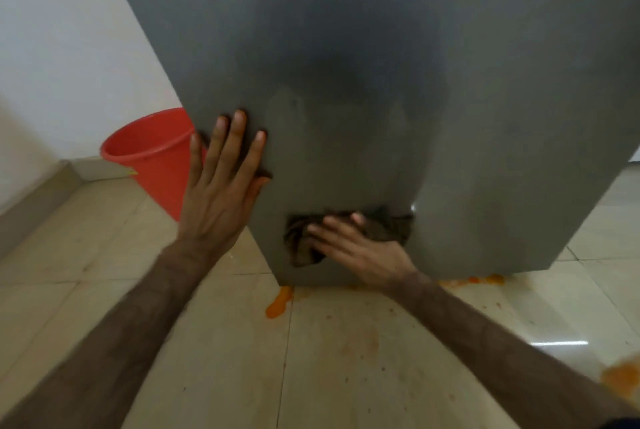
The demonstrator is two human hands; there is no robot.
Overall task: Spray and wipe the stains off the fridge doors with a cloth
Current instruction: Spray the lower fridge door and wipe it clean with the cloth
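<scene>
Orange spill [279, 304] under fridge door [346, 65]; red bucket [156, 158] beside.

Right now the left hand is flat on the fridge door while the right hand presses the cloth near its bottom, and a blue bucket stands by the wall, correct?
Nearly. The bucket is red, not blue, as the head view shows. The rest holds: the left hand lies flat on the fridge door, and the right hand presses the cloth near its bottom.

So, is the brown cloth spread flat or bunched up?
Bunched up: the brown cloth shows crumpled folds under the right hand, pressed against the grey fridge door.
</scene>
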